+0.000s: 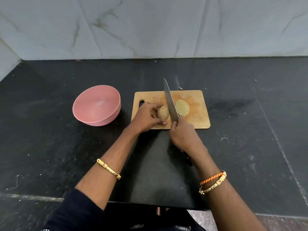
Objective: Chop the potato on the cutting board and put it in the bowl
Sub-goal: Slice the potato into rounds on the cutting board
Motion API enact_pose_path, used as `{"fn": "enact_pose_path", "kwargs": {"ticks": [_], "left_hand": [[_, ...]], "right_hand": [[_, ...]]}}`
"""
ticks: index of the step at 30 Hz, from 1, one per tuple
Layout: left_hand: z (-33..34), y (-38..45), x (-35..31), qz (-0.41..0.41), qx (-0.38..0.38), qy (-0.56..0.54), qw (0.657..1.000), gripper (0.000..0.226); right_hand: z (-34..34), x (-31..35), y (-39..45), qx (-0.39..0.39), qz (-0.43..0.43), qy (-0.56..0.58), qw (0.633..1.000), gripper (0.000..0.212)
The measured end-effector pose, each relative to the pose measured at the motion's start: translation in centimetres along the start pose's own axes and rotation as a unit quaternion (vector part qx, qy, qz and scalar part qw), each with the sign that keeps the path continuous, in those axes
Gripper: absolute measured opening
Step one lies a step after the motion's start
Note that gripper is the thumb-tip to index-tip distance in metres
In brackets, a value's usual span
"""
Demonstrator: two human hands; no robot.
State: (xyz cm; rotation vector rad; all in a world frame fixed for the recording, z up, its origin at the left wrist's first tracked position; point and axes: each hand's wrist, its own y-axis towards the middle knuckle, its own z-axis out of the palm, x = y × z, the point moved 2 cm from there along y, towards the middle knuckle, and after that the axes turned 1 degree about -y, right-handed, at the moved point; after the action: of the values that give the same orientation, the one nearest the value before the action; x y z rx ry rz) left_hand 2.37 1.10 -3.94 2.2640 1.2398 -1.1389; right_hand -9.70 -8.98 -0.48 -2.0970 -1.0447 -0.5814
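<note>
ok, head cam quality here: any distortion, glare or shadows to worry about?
Head view: wide-angle bowing, the counter back edge curves; soft overhead light, with a shadow right of the board; mild sheen on the knife blade and bowl, no blown glare; the potato and both hands stay sharp.

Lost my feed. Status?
Left hand holds one potato half. Right hand grips knife. Other half on board. Bowl empty.

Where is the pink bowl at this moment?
In the head view, the pink bowl stands on the dark counter, left of the cutting board and beyond the left hand.
</note>
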Motion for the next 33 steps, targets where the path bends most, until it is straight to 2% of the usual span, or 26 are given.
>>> {"fn": "enact_pose_path", "kwargs": {"ticks": [4, 14, 20, 25, 27, 29, 33], "left_hand": [[-0.1, 0.0, 0.0, 0.001, 0.008, -0.006, 1.000, 0.076], [0.0, 0.3, 0.4, -0.014, 0.022, -0.027, 0.999, 0.078], [-0.2, 0.4, 0.4, -0.011, 0.024, -0.034, 0.999, 0.077], [0.0, 0.5, 0.6, -0.019, 0.023, -0.046, 0.998, 0.080], [0.0, 0.5, 0.6, -0.030, 0.025, -0.062, 0.997, 0.081], [0.0, 0.5, 0.6, -0.030, 0.027, -0.073, 0.996, 0.079], [0.1, 0.4, 0.6, -0.029, 0.020, -0.077, 0.996, 0.079]], "right_hand": [[1.1, -0.3, -0.4, -0.002, 0.020, -0.011, 1.000, 0.018], [0.8, 0.2, -0.8, 0.000, 0.030, -0.041, 0.999, 0.006], [1.5, -1.1, -2.6, -0.007, 0.032, -0.055, 0.998, 0.017], [-0.6, -2.2, -4.7, 0.024, 0.033, -0.010, 0.999, 0.019], [-2.0, -2.1, -4.8, 0.002, 0.015, 0.020, 1.000, 0.021], [-2.9, -1.7, -3.9, -0.017, -0.006, 0.046, 0.999, 0.019], [-2.6, -0.9, -0.2, -0.010, -0.021, 0.045, 0.999, 0.020]]}}
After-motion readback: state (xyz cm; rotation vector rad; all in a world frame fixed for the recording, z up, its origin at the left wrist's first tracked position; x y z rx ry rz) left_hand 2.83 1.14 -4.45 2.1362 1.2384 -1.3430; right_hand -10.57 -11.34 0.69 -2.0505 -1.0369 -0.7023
